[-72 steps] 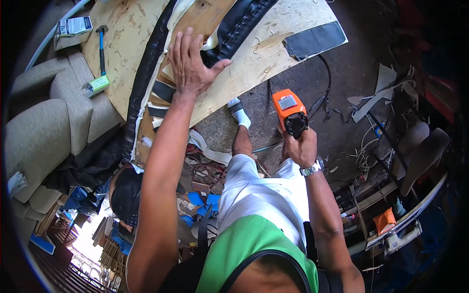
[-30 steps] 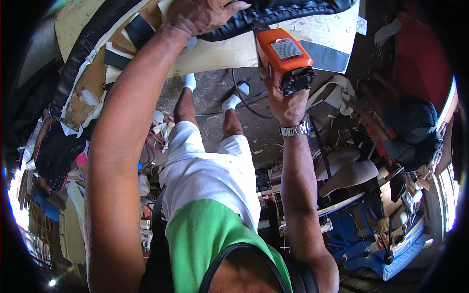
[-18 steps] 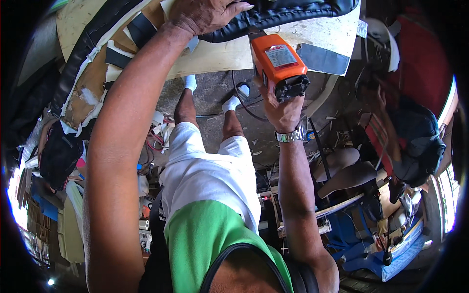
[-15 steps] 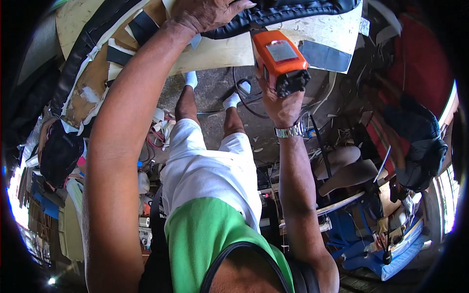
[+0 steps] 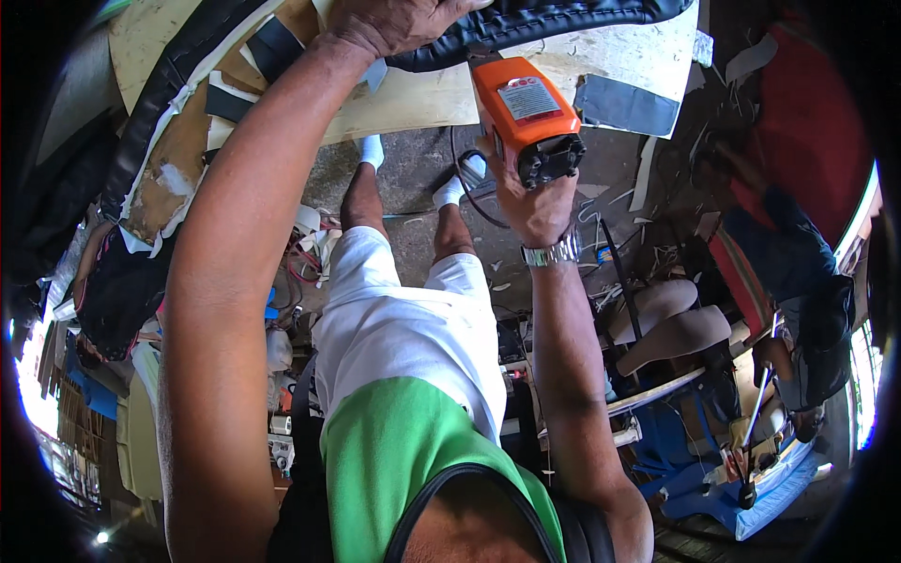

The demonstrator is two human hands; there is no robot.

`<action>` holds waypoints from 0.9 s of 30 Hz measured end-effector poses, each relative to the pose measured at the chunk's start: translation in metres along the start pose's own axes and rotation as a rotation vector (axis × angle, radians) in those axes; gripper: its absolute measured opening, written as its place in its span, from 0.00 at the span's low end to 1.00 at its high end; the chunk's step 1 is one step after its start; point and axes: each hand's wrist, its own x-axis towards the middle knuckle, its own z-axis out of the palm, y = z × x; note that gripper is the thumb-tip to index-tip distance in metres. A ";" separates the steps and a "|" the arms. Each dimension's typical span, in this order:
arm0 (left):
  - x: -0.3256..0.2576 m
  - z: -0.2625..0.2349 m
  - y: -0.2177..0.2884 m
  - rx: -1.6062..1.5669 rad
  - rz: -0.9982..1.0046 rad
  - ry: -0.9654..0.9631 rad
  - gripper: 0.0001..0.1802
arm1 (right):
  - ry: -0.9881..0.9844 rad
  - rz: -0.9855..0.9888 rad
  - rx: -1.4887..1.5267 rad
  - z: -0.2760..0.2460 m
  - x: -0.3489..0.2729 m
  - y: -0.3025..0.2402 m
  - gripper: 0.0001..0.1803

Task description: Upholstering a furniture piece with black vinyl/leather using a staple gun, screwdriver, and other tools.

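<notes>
While its narrow dark nose reaches the lower edge of a black padded piece (image 5: 563, 23), an orange handheld tool (image 5: 540, 98) sits over the near edge of a pale wooden board (image 5: 413, 111), below the top of the view and right of its middle. The right hand (image 5: 533, 199) is wrapped around this tool from below, its fingers closed about the grip, mostly hidden by the orange body. At the upper edge, the left hand (image 5: 399, 23) lies at the near end of the black padded piece, thumb stretched along it; its other fingers run out of sight, so whether it clasps or merely presses cannot be told. Right of the tool, a dark flat patch (image 5: 627, 105) rests on the board's corner. Off to the left curves a black padded rim (image 5: 155, 113) with a white inner edge, and dark strips (image 5: 274, 52) lie between it and the left forearm. A metal watch (image 5: 554, 251) circles the right wrist. Below the board, a dark hose (image 5: 483, 212) loops across the floor (image 5: 413, 253) beside a white-socked foot (image 5: 449, 193). Farther right, another person (image 5: 784, 235) leans near a red surface (image 5: 817, 131), above some beige cushions (image 5: 680, 340).
</notes>
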 end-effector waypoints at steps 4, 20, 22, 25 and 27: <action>0.001 0.000 0.000 -0.029 0.005 0.023 0.10 | -0.026 0.011 -0.056 0.002 0.000 0.000 0.21; 0.000 -0.004 -0.002 -0.003 -0.005 0.029 0.10 | -0.005 0.080 0.052 0.015 -0.003 -0.012 0.22; 0.000 -0.002 -0.004 0.019 -0.007 0.011 0.10 | -0.008 0.027 0.001 0.013 -0.009 -0.012 0.22; -0.002 0.003 -0.004 -0.320 -0.084 0.026 0.10 | 0.026 0.045 0.013 0.012 -0.020 -0.016 0.21; -0.002 -0.004 -0.002 -0.021 -0.003 0.048 0.10 | 0.008 0.034 0.056 0.010 -0.024 -0.021 0.20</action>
